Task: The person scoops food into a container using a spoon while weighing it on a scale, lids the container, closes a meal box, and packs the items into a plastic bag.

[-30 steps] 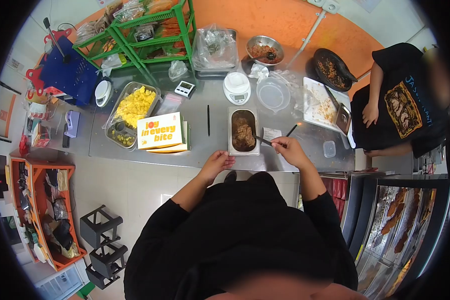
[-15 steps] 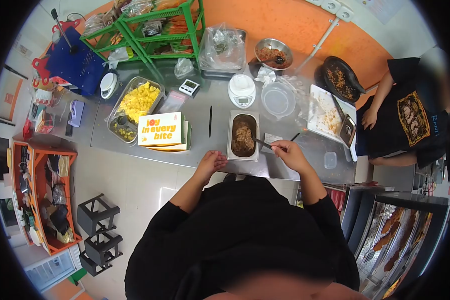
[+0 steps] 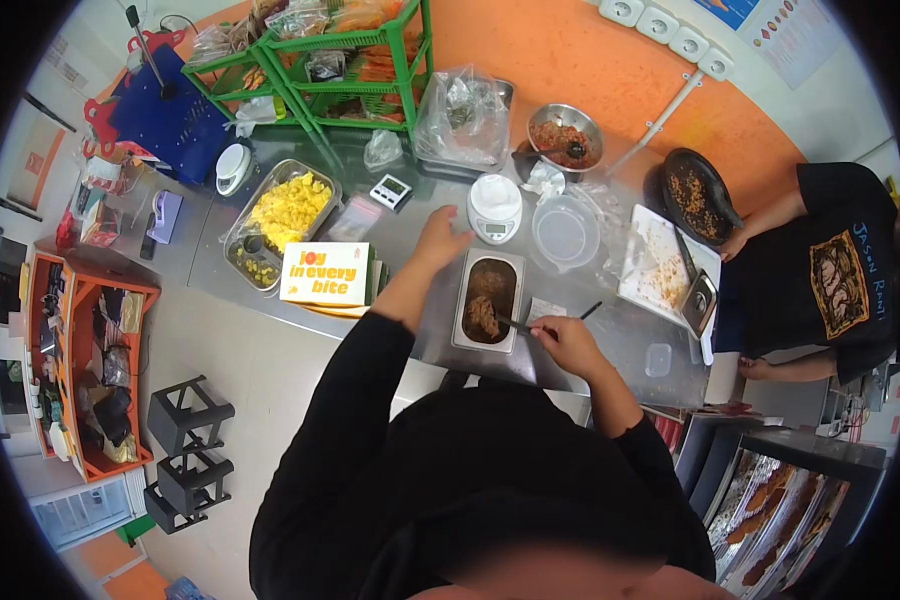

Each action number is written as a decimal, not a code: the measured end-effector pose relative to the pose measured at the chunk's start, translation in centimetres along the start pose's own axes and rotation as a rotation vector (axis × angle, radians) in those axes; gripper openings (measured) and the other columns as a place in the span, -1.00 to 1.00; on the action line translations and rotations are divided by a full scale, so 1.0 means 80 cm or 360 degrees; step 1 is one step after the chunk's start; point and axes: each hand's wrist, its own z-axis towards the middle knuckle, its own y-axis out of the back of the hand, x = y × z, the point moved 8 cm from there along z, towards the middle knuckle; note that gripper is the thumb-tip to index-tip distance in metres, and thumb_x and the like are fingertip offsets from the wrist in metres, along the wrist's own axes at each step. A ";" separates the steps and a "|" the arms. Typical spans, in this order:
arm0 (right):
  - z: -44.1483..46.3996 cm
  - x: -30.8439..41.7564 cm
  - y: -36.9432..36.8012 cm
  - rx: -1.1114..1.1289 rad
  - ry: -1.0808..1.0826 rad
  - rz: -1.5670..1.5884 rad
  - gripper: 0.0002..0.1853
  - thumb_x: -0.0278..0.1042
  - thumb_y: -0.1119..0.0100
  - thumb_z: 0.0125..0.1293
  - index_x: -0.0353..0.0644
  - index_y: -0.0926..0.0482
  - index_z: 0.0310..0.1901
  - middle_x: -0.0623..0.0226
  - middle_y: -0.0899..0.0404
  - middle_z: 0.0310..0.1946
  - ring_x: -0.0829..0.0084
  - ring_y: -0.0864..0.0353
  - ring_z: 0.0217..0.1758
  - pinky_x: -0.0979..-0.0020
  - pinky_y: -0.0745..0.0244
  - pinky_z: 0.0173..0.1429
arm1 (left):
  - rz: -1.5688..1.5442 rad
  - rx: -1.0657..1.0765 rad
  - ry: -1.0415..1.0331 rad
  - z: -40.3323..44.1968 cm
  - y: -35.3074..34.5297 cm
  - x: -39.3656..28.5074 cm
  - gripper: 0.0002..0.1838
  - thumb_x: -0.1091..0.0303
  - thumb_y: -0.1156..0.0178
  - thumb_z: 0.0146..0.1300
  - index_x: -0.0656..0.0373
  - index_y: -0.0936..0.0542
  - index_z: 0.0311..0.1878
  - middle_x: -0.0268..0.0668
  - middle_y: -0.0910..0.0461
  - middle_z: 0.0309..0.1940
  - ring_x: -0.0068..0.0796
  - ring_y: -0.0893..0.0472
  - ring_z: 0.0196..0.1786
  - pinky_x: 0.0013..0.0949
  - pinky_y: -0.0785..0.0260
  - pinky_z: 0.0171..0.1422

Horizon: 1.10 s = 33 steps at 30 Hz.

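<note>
My right hand (image 3: 567,346) grips the dark handle of a spoon (image 3: 515,325); its tip is buried in brown shredded food (image 3: 483,315) heaped inside a rectangular metal container (image 3: 465,345). Above and left of that container, my left hand (image 3: 448,236) reaches over the table with its fingers apart and holds nothing. Closest to its fingertips stands a white kitchen scale (image 3: 495,228) with a white plastic piece (image 3: 494,192) on top. A small white paper label (image 3: 547,310) lies right of the container, near a thin dark stick (image 3: 591,309).
Left are a tray of yellow food (image 3: 288,205), printed boxes (image 3: 325,272) and a timer (image 3: 391,192). A clear round tub (image 3: 566,232), a metal bowl (image 3: 565,135) and a white cutting board (image 3: 660,262) stand right. A co-worker (image 3: 830,260) is beside a stone mortar (image 3: 698,195).
My left hand has lifted from beside the metal container and moved forward toward the scale, with its fingers spreading. My right hand keeps hold of the spoon; the food has shifted in the container.
</note>
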 end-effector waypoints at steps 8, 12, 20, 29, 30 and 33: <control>0.013 0.013 0.010 0.0001 0.0032 -0.0121 -0.80 -0.29 -0.20 0.27 -0.16 -0.68 -0.16 0.09 -0.65 -0.39 0.12 -0.63 -0.36 0.23 -0.49 -0.25 | 0.0816 0.0030 0.0075 0.061 -0.047 -0.005 0.30 0.04 -0.59 -0.38 0.15 -0.02 0.45 -0.13 -0.13 0.38 0.01 -0.14 0.41 -0.13 -0.04 0.48; 0.012 0.011 0.008 0.0088 -0.0025 -0.0103 -0.80 -0.24 -0.15 0.30 -0.11 -0.68 -0.16 0.12 -0.67 -0.32 0.06 -0.64 -0.24 0.17 -0.52 -0.15 | 0.0856 0.0036 0.0101 0.060 -0.050 -0.007 0.26 0.08 -0.57 -0.37 0.07 -0.04 0.44 -0.22 -0.13 0.38 -0.01 -0.16 0.39 -0.07 -0.06 0.46; 0.013 0.010 0.011 0.0134 -0.0062 -0.0129 -0.80 -0.22 -0.14 0.31 -0.11 -0.68 -0.17 0.12 -0.67 -0.31 0.06 -0.64 -0.23 0.15 -0.52 -0.14 | 0.0934 0.0084 0.0242 0.061 -0.051 -0.017 0.24 0.08 -0.56 -0.40 -0.04 -0.03 0.40 -0.30 -0.09 0.38 -0.03 -0.14 0.41 0.01 -0.04 0.44; 0.014 0.013 0.014 0.0099 -0.0058 -0.0130 -0.80 -0.23 -0.15 0.31 -0.10 -0.68 -0.17 0.13 -0.67 -0.32 0.08 -0.65 -0.24 0.17 -0.52 -0.16 | 0.0977 0.0162 0.0444 0.057 -0.050 -0.022 0.26 0.03 -0.56 -0.39 -0.05 -0.01 0.42 -0.32 -0.05 0.39 -0.05 -0.09 0.43 0.17 -0.03 0.36; 0.013 0.013 0.013 0.0106 -0.0049 -0.0122 -0.80 -0.23 -0.15 0.31 -0.10 -0.68 -0.17 0.13 -0.67 -0.33 0.08 -0.65 -0.24 0.17 -0.51 -0.16 | 0.0978 0.0156 0.0424 0.057 -0.049 -0.024 0.26 0.03 -0.56 -0.39 -0.05 -0.01 0.42 -0.32 -0.05 0.39 -0.05 -0.09 0.43 0.17 -0.03 0.36; 0.012 0.010 0.012 0.0100 -0.0039 -0.0096 -0.80 -0.23 -0.15 0.31 -0.10 -0.68 -0.17 0.13 -0.66 -0.34 0.08 -0.64 -0.26 0.17 -0.51 -0.17 | 0.0952 0.0205 0.0423 0.059 -0.049 -0.019 0.26 0.01 -0.56 -0.40 -0.08 -0.01 0.42 -0.39 -0.07 0.38 -0.14 -0.11 0.41 0.10 -0.07 0.30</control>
